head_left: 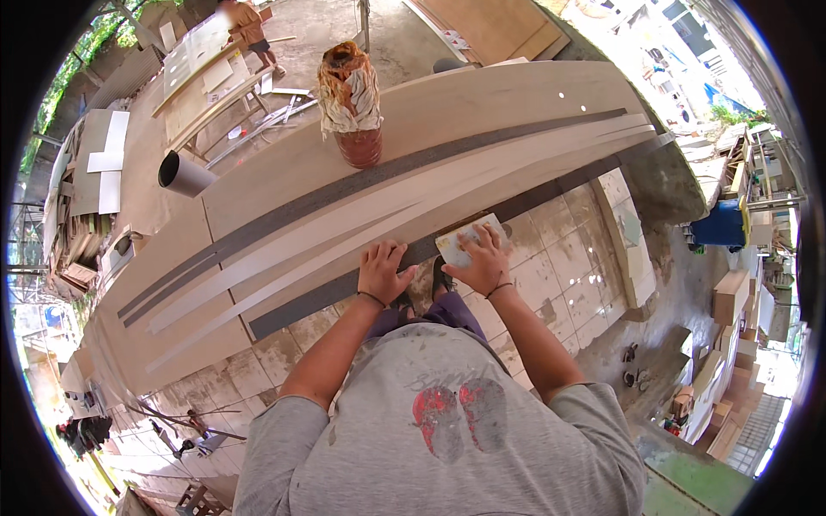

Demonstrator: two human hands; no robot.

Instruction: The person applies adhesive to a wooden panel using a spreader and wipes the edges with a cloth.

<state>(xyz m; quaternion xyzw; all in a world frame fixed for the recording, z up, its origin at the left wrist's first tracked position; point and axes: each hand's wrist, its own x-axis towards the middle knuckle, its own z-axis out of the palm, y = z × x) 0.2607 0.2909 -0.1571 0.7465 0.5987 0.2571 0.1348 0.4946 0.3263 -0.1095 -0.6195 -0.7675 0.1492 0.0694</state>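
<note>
Right hand (483, 258) spread over white block (453, 244); left hand (384, 272) unclenched on dark strip (301, 308) by table (516, 99) edge.

Illumination: bright daylight. Small sunlit spots (583, 107) mark the tabletop (482, 103) near its far right corner. Fisheye distortion bows the far edge. Background beyond the right edge: overexposed.

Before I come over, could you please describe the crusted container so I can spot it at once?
Start with the long brown tabletop. Toward its far edge, just beyond a long dark strip, stands the container. Its reddish base and thick, cream-and-brown crust set it apart from the flat, pale strips nearby.
</note>
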